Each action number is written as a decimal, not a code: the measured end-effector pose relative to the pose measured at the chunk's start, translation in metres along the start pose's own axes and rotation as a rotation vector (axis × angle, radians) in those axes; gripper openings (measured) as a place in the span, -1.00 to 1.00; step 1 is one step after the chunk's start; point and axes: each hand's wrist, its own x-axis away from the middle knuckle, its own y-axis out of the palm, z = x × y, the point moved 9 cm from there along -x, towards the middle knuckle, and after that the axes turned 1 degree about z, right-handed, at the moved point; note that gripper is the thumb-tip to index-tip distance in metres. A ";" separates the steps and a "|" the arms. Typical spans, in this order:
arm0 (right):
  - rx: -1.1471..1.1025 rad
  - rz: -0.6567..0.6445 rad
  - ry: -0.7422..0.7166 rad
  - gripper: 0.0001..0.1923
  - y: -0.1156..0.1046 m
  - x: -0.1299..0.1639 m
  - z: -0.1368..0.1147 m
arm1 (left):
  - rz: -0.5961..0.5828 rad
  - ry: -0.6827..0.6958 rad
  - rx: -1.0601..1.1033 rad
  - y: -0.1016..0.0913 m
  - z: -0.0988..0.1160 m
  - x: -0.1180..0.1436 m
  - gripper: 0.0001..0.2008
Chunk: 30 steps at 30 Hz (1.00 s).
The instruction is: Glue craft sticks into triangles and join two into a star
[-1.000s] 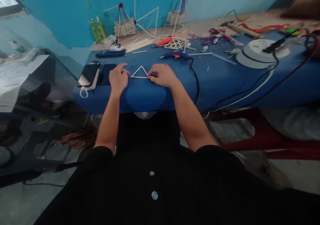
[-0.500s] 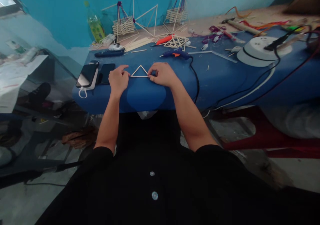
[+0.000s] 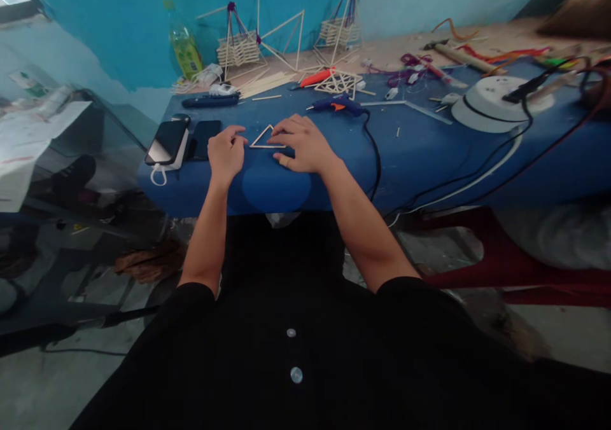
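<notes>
— Where is the stick triangle (image 3: 261, 140) now?

— It lies flat on the blue worktop (image 3: 410, 156), near the front edge, between my two hands. My left hand (image 3: 225, 152) is at its left corner, the grip pinched there with thumb and forefinger. My right hand (image 3: 301, 145) was at the right corner half a second ago; now it has moved over the right side and rests on it with the fingers spread, so this grip is released, only pressing.

— What does it mean?

— I judge I am holding the joints flat, perhaps while glue sets.

— And behind?

— The glue gun (image 3: 334, 105) just beyond, two phones (image 3: 168, 142) to the left, stick baskets (image 3: 238, 48) far at the wall
</notes>
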 end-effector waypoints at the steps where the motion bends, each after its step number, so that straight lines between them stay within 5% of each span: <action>1: 0.015 -0.006 -0.008 -0.58 0.001 0.000 -0.002 | -0.005 -0.006 0.000 0.000 -0.001 -0.001 -0.63; 13: 0.039 0.085 0.211 -0.71 0.022 -0.028 -0.010 | -0.311 0.037 0.216 0.030 -0.006 -0.015 -0.31; 30: 0.115 -0.050 0.289 -0.72 0.028 -0.044 0.006 | -0.321 0.031 0.172 0.036 -0.009 -0.014 -0.39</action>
